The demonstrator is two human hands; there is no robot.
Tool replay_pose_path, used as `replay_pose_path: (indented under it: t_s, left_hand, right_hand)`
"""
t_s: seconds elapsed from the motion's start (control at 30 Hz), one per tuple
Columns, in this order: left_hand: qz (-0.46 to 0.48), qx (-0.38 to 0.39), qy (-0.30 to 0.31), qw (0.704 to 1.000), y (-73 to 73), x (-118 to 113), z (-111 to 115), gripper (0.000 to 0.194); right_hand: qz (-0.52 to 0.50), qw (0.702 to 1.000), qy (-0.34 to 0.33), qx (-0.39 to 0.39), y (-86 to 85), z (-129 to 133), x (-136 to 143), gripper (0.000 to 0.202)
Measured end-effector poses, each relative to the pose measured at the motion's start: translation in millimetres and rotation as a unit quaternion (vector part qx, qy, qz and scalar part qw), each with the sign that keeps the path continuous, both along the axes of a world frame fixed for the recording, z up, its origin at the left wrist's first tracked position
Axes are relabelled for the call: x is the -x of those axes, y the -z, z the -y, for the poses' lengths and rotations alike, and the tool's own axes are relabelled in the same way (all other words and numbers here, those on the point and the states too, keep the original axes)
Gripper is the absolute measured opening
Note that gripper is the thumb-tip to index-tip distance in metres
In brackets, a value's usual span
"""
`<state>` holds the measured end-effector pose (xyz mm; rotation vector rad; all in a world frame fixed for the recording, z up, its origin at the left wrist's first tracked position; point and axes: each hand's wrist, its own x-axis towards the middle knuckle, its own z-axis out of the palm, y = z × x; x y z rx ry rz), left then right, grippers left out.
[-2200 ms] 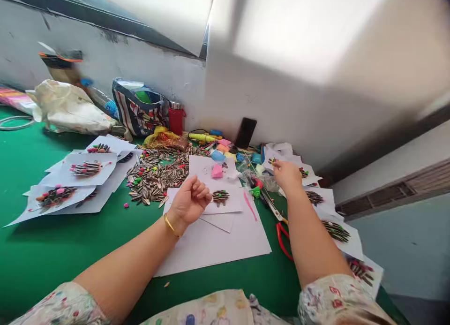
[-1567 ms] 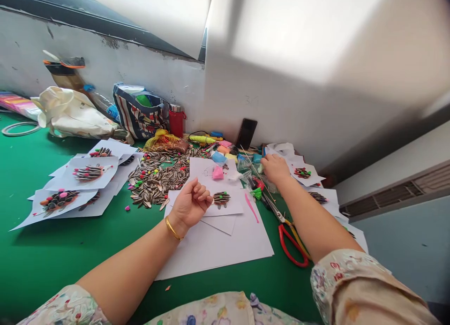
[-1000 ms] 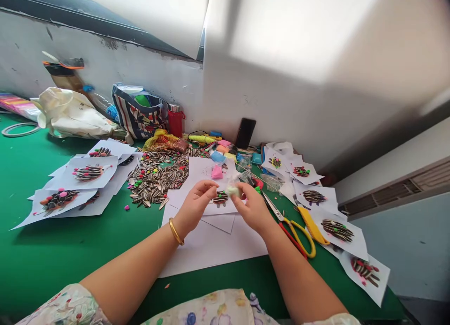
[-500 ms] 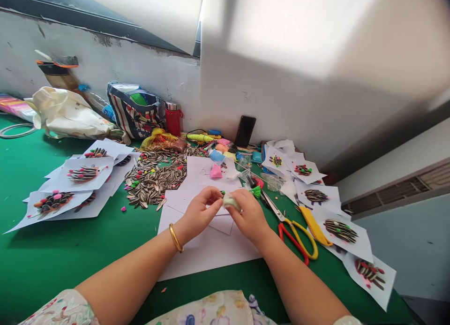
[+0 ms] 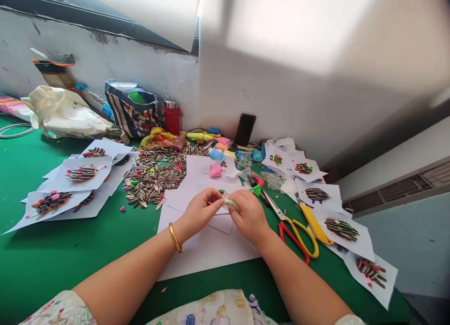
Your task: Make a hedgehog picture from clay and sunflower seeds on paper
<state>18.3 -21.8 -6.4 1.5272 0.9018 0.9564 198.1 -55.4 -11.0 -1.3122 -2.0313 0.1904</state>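
Over the white paper point(image 5: 211, 247), a small pale greenish-white lump of modelling clay point(image 5: 231, 202) sits between my two hands. My right hand point(image 5: 249, 215) is closed around most of it, thumb in front. The thumb and forefinger of my left hand point(image 5: 204, 208) pinch its left edge. My fingers partly cover the lump. Just behind the hands, a pink piece of clay point(image 5: 215, 170) rests on a sheet with a drawing point(image 5: 195, 163). Bright green material point(image 5: 256, 190) shows beside my right hand.
A heap of striped sunflower seeds point(image 5: 154, 182) lies left of the paper. Scissors point(image 5: 298, 236) and a yellow cutter point(image 5: 314, 224) lie at right. Seed hedgehog pictures point(image 5: 84, 173) are stacked on both sides. A phone point(image 5: 245, 129) and red flask point(image 5: 172, 118) stand by the wall.
The pale clay looks thinner and less rounded between my fingers, and more of it is covered by my right hand. Both hands stay in nearly the same place.
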Motion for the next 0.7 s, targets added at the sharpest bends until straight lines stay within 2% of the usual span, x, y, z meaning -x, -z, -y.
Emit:
replay_pose_path:
  t_s: [0.3,0.47,0.6,0.7]
  left_hand:
    - [-0.081,-0.067,-0.025,0.994,3.2,2.3,3.1,0.017]
    - [-0.049,-0.048,-0.013,0.998,7.5,2.4,-0.5,0.017]
    - [-0.063,-0.033,-0.020,0.997,7.7,2.1,-2.5,0.017]
    - [-0.058,-0.011,-0.027,0.998,4.0,1.6,-2.6,0.018]
  right_hand:
    - [0.063,0.996,0.039,-0.049,0.2,3.4,3.3,0.012]
    - [0.058,0.995,0.049,-0.060,1.6,2.3,0.9,0.015]
    - [0.054,0.996,0.046,-0.051,3.9,0.7,-0.2,0.020]
    - [0.046,0.997,0.045,-0.047,1.2,2.0,0.6,0.034]
